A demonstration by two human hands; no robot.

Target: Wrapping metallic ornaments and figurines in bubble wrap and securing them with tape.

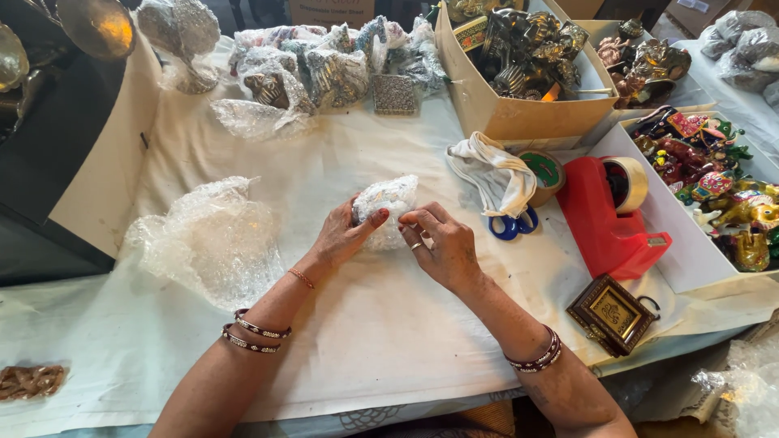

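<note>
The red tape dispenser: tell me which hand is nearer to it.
Right. The right hand rests on the bubble-wrapped bundle, with the red tape dispenser off to its right past the blue-handled scissors. The left hand grips the bundle's far side, further away.

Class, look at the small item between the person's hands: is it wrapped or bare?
Wrapped. Bubble wrap covers the small item all over; the left hand and right hand press the wrap against it.

Clear, crinkled bubble-wrap bundle (388, 207); matt white cloth table cover (373, 324); glossy red plastic tape dispenser (604, 219); matt cardboard box (511, 113).
</note>
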